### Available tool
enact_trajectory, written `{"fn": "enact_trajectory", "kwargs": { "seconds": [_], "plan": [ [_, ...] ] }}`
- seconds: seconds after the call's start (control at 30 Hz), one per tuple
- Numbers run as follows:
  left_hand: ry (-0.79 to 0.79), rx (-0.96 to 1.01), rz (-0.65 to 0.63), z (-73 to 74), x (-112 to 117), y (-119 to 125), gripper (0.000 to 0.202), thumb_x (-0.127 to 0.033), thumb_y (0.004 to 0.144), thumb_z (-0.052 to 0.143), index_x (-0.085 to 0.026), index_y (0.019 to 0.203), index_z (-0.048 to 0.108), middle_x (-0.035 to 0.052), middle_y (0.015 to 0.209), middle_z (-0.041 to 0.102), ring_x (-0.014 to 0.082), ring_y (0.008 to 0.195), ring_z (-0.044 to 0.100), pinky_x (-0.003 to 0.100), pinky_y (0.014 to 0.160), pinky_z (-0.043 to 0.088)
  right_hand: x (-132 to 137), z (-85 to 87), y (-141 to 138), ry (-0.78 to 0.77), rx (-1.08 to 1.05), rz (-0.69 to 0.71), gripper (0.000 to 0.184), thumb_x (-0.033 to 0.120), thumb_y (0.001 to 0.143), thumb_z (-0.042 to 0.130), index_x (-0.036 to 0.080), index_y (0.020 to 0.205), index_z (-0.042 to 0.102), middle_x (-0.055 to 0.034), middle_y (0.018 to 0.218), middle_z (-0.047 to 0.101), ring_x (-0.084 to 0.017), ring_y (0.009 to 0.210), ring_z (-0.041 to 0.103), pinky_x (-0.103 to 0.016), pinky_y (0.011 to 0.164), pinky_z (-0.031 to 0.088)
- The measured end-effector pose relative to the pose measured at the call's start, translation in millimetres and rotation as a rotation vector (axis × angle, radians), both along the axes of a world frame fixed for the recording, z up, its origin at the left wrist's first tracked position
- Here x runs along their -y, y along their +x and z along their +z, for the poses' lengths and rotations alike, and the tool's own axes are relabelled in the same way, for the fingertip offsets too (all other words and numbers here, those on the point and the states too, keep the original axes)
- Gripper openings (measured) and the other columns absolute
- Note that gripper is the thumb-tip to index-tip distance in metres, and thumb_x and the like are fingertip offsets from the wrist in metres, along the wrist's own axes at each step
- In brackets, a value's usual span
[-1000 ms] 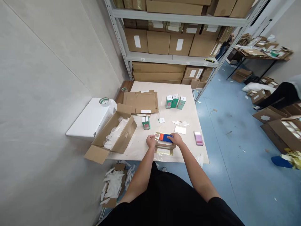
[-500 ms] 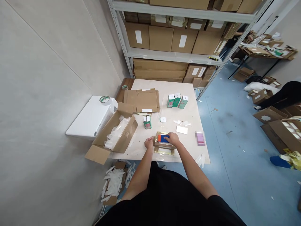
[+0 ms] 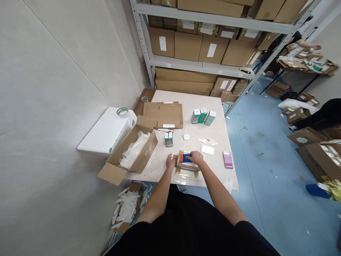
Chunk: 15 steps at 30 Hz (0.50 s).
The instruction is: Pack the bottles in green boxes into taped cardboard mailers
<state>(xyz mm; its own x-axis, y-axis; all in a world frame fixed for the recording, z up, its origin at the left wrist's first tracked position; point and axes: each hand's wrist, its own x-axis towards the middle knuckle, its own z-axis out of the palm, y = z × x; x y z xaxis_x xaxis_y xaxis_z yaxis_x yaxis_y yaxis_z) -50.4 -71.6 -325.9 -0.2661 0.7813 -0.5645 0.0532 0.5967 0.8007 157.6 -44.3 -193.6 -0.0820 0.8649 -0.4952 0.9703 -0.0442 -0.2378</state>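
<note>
A small brown cardboard box (image 3: 187, 166) lies near the front edge of the white table (image 3: 191, 103), on a strip of shiny clear wrap (image 3: 186, 173). My right hand (image 3: 196, 157) is closed on a blue and orange tool (image 3: 184, 158) pressed on top of the box. At the box's left end rests my left hand (image 3: 171, 161), fingers curled against the cardboard. A single green and white carton (image 3: 168, 139) stands just beyond the hands.
An open cardboard box of white packets (image 3: 134, 151) overhangs the table's left side. Flattened cardboard (image 3: 163, 114), three green cartons (image 3: 203, 116), a white card (image 3: 207, 149) and a pink item (image 3: 227, 159) lie on the table. Shelves of boxes (image 3: 202, 46) stand behind.
My right hand has slid the blue tool a little to the left across the box top. The left hand stays at the box's left end. The view shifted slightly.
</note>
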Motion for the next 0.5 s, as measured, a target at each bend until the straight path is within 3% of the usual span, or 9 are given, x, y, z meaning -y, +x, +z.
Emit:
{"fn": "enact_trajectory", "kwargs": {
  "seconds": [0.13,0.2,0.27,0.33,0.43,0.5],
  "plan": [
    [0.211,-0.062,-0.621,17.9,-7.3,-20.8,0.091,-0.029,0.065,0.089,-0.028,0.149,0.054,0.0067,0.171,0.028,0.0312,0.150,0.041,0.036,0.119,0.038,-5.6,1.8,-0.9,-0.011,0.009,0.010,0.052,0.068,0.089,0.062,0.022,0.108,0.076,-0.0120,0.111,0.077,-0.026,0.100,0.072,-0.029,0.075,0.051],
    [0.221,-0.087,-0.808,24.8,-16.0,-23.9,0.109,-0.029,0.054,0.095,-0.032,0.153,0.049,0.0047,0.174,0.019,0.0345,0.155,0.032,0.038,0.121,0.036,-9.1,3.7,-3.7,-0.024,0.020,0.013,0.057,0.071,0.088,0.062,0.020,0.108,0.076,-0.0136,0.111,0.077,-0.027,0.099,0.072,-0.029,0.075,0.051],
    [0.181,-0.137,-0.862,28.5,-24.9,-23.6,0.114,-0.030,0.047,0.099,-0.035,0.151,0.052,0.0064,0.172,0.025,0.0384,0.154,0.032,0.042,0.119,0.036,-11.6,6.4,-6.4,-0.045,0.021,0.009,0.060,0.072,0.087,0.063,0.018,0.108,0.076,-0.0148,0.112,0.077,-0.027,0.098,0.073,-0.029,0.073,0.050],
    [0.141,-0.185,-0.852,28.7,-31.1,-22.3,0.109,-0.031,0.044,0.100,-0.034,0.145,0.058,0.0102,0.164,0.041,0.0411,0.149,0.040,0.045,0.114,0.041,-12.0,9.0,-5.1,-0.062,0.015,0.001,0.060,0.072,0.086,0.065,0.017,0.108,0.076,-0.0154,0.112,0.077,-0.027,0.096,0.073,-0.028,0.072,0.050],
    [0.111,-0.187,-0.731,24.4,-33.5,-21.3,0.097,-0.030,0.041,0.100,-0.032,0.132,0.067,0.0109,0.135,0.068,0.0396,0.130,0.061,0.040,0.102,0.049,-7.9,10.7,12.0,-0.050,0.005,-0.005,0.057,0.070,0.084,0.069,0.018,0.107,0.076,-0.0147,0.110,0.077,-0.026,0.097,0.073,-0.028,0.072,0.049],
    [0.112,-0.184,-0.623,20.7,-32.4,-21.2,0.090,-0.032,0.041,0.099,-0.030,0.126,0.070,0.0078,0.117,0.074,0.0351,0.114,0.070,0.035,0.095,0.051,-2.5,10.2,32.6,-0.033,0.022,-0.024,0.053,0.067,0.085,0.069,0.018,0.104,0.076,-0.0138,0.109,0.077,-0.027,0.099,0.072,-0.028,0.072,0.049]
  ]
}}
